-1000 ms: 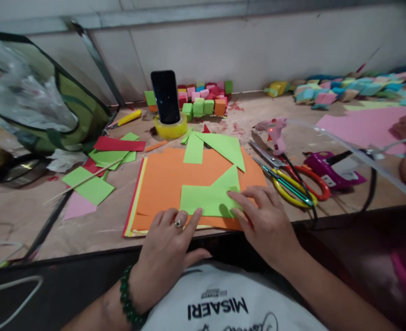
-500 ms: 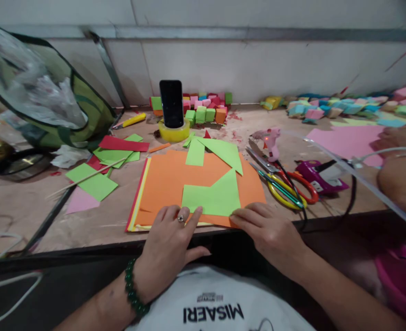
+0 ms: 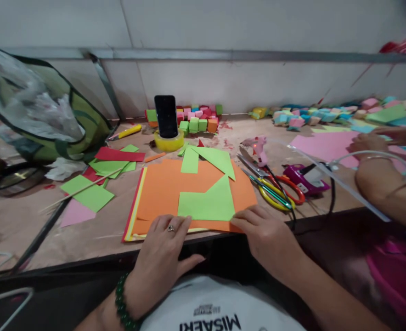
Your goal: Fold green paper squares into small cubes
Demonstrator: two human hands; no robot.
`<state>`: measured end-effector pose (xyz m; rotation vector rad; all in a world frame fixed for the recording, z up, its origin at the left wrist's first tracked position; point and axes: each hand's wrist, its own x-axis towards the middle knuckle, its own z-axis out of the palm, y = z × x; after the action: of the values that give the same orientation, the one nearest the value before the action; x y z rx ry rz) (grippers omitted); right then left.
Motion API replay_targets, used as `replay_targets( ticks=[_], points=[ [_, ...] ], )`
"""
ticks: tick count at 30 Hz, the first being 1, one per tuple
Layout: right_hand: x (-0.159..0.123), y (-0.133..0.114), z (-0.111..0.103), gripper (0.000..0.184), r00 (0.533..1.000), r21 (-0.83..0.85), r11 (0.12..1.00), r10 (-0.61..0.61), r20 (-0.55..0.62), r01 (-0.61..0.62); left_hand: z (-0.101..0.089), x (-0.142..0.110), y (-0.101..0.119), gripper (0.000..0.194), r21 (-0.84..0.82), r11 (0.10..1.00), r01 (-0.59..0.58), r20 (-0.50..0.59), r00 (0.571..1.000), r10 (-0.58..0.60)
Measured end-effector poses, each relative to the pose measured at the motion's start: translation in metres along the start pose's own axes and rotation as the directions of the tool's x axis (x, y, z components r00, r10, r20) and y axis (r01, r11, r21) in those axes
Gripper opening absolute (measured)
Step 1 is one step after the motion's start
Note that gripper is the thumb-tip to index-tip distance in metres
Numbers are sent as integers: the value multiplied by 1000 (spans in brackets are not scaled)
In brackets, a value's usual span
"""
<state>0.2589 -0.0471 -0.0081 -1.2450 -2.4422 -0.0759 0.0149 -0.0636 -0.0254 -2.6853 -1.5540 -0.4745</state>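
A piece of light green paper (image 3: 206, 207) with a slanted upper right side lies on a stack of orange paper sheets (image 3: 161, 184). My left hand (image 3: 165, 250), wearing a ring and a green bead bracelet, rests flat at the stack's near edge, its index fingertip on the green paper's lower edge and its thumb apart. My right hand (image 3: 267, 236) has its fingers pressed together at the green paper's lower right corner. The thumb is hidden beneath. Two more green paper pieces (image 3: 218, 158) lie at the stack's far edge.
Scissors (image 3: 279, 191), a pink glue gun (image 3: 260, 149) and a purple glue gun (image 3: 306, 180) lie to the right. A phone (image 3: 166, 117) stands in a yellow tape roll (image 3: 168, 141). Paper scraps (image 3: 89, 193) and a green bag (image 3: 82, 124) are left. Another person's hands (image 3: 370, 145) work at right.
My right fingers have come off the green paper's right part to its lower right corner, and a darker flap there is gone. My left hand stays nearly still. The view has tilted up.
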Motion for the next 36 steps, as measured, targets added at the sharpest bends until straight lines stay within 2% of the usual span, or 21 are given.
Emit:
replay_targets(
  ticks=[3,5,9,12,15,17,19,20,22,24,26,28,30,32,34,36],
  points=[
    [19,-19,9,35,991,33,994,-106,82,104,-1,2,0,57,5,1000,9,16,1000,-9],
    [25,-25,14,30,982,45,992,-120,144,115,-1,1,-2,54,35,999,17,5,1000,-17],
    [11,-11,11,30,995,33,999,-14,98,11,4,-4,-10,56,93,996,-14,-53,998,19],
    [-15,6,0,36,995,48,994,102,14,-102,7,-5,-17,55,92,992,-86,-74,993,93],
    [-31,24,-15,35,979,66,980,194,-61,-190,2,-2,-18,58,80,993,-83,-59,994,88],
    [-32,40,-22,30,949,-12,964,260,-178,-266,-7,4,-15,56,61,996,-63,0,998,63],
    [-28,59,-25,25,899,-179,899,345,-271,-399,-19,14,-11,47,29,999,-31,120,992,27],
    [-24,68,-25,22,880,-259,850,395,-263,-459,-25,21,-9,40,16,1000,-9,191,981,6],
    [-18,83,-20,22,866,-368,784,452,-213,-500,-34,36,-7,35,5,999,32,284,958,-32],
    [-13,91,-15,21,857,-392,764,483,-180,-513,-37,54,-6,32,-17,1000,5,283,959,0],
    [-13,91,-15,17,852,-370,769,495,-171,-521,-34,70,-7,31,-4,1000,-9,198,980,9],
    [-19,86,-23,15,835,-320,772,518,-185,-550,-27,83,-9,52,-24,1000,-19,172,985,23],
    [-31,79,-35,17,783,-241,745,589,-200,-622,-20,92,-12,61,-109,994,-26,220,974,50],
    [-46,73,-43,23,717,-122,709,672,-186,-695,-14,98,-15,58,-180,984,-11,249,967,56],
    [-59,68,-44,25,724,64,736,676,-137,-674,-9,102,-18,50,-212,977,19,243,969,34],
    [-68,64,-37,23,765,194,766,636,-101,-612,-6,104,-20,39,-241,970,42,231,973,15]
  ],
)
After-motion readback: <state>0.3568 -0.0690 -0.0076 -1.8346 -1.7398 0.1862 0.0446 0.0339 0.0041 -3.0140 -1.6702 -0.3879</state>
